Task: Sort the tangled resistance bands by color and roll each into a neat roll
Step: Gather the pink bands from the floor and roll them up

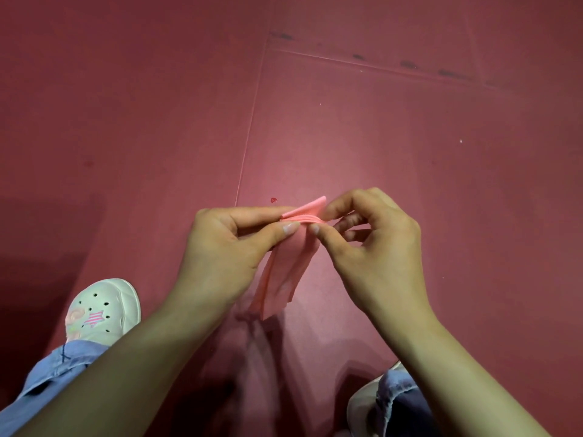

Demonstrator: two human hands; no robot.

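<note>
A pink resistance band [288, 272] hangs in the air above the dark red floor mat, at the middle of the head view. Its upper end is folded into a few flat layers between my two hands. My left hand [227, 244] pinches those layers from the left with thumb and forefinger. From the right, my right hand [372, 238] pinches the same folded end, its other fingers curled behind it. The loose tail of the band dangles down below my hands. No other bands are in view.
The red floor mat [410, 152] has seams running up the middle and across the top right. My left foot in a white clog [104, 310] with a blue trouser leg is at the lower left. My other shoe [375, 402] is at the bottom right.
</note>
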